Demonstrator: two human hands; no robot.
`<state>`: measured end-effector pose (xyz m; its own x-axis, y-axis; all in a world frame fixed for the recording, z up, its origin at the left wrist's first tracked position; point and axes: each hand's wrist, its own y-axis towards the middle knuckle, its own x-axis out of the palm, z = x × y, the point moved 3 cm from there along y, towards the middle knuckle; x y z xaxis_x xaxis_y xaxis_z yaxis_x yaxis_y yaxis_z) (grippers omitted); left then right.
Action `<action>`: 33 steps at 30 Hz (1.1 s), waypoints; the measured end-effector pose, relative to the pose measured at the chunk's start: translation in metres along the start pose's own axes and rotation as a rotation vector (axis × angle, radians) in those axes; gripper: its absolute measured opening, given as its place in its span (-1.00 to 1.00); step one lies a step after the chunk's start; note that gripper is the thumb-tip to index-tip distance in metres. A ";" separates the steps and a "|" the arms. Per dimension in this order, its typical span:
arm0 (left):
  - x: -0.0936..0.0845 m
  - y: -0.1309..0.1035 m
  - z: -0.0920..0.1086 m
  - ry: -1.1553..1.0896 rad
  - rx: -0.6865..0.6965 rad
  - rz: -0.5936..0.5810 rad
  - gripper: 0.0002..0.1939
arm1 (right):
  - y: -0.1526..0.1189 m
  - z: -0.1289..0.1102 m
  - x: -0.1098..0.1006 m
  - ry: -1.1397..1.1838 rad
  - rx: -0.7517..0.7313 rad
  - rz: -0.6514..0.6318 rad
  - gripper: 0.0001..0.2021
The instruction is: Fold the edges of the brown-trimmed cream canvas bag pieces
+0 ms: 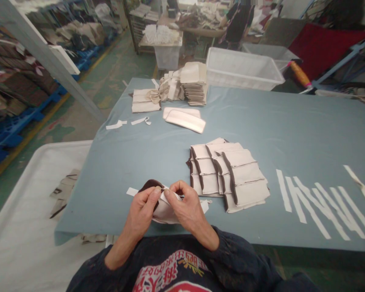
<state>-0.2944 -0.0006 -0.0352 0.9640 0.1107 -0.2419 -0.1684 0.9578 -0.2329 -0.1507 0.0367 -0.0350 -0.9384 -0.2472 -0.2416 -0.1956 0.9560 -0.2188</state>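
A beige fabric piece with a dark edge [166, 213] is held at the table's near side. My left hand [142, 209] pinches its dark edge between thumb and fingers. Close beside it, my right hand [187, 205] pinches the same piece, with a bit of white strip at the fingertips. Another white strip [132, 191] sticks out left of the piece. Just to the right lies a fanned pile of beige pieces with dark edges [231, 172]. The fingertips of both hands nearly touch.
The blue-green table [134, 158] bears white strips [328, 207] at right, two pale oblong plates [185, 121] and beige stacks [194, 83] at the back. A white tub [243, 73] stands behind; a white cart [21, 202] is at left. A person [237, 24] is in the background.
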 end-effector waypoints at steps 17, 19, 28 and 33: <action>-0.001 -0.007 0.008 -0.035 0.049 -0.107 -0.70 | 0.002 0.010 0.002 0.342 0.057 -0.201 -0.69; 0.000 -0.008 0.013 0.037 0.107 -0.101 -0.72 | 0.004 0.011 0.002 0.427 0.113 -0.332 -0.58; 0.011 -0.013 0.018 0.170 0.154 -0.111 -0.82 | 0.010 0.009 -0.006 0.293 -0.143 -0.493 -0.66; 0.009 -0.006 0.014 0.107 0.088 -0.148 -0.81 | 0.006 0.011 -0.007 0.090 -0.287 -0.359 -0.74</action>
<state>-0.2814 -0.0018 -0.0228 0.9487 -0.0574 -0.3108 -0.0034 0.9815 -0.1915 -0.1418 0.0430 -0.0451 -0.8152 -0.5682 -0.1122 -0.5717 0.8204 -0.0002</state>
